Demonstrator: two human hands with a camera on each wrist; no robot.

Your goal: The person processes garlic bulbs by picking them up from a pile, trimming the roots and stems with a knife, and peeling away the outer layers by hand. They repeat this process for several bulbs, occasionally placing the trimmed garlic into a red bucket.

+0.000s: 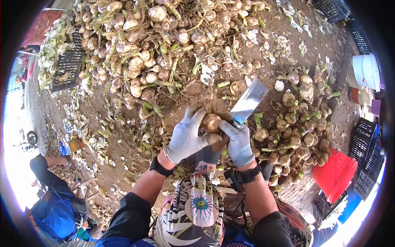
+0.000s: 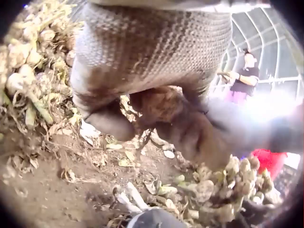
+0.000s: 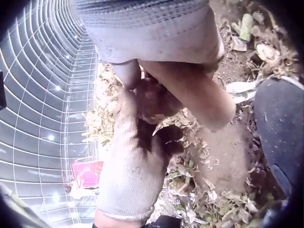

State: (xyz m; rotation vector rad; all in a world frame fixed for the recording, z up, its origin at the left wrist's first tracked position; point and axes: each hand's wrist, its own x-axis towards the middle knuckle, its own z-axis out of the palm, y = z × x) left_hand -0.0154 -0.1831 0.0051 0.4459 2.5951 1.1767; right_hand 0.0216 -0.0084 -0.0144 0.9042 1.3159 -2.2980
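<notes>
My gloved left hand (image 1: 187,133) holds a round, soil-brown bulb (image 1: 212,122), its fingers around the left side. At the bulb's right side, my gloved right hand (image 1: 238,144) grips a cleaver (image 1: 249,101), with its thumb side against the bulb. The broad steel blade points up and away to the right. In the right wrist view the cleaver's wooden handle (image 3: 190,92) sticks out from under the right glove, and the left glove (image 3: 130,171) reaches in from below. The left wrist view has the bulb (image 2: 164,104) partly hidden in shadow between the gloves.
A big heap of bulbs (image 1: 135,61) with stems lies ahead to the left. Trimmed bulbs (image 1: 302,131) are piled on the right, beside a red bucket (image 1: 335,173). Black crates (image 1: 364,144) and a white bucket (image 1: 366,72) stand farther right. Another person (image 1: 57,210) sits at the left.
</notes>
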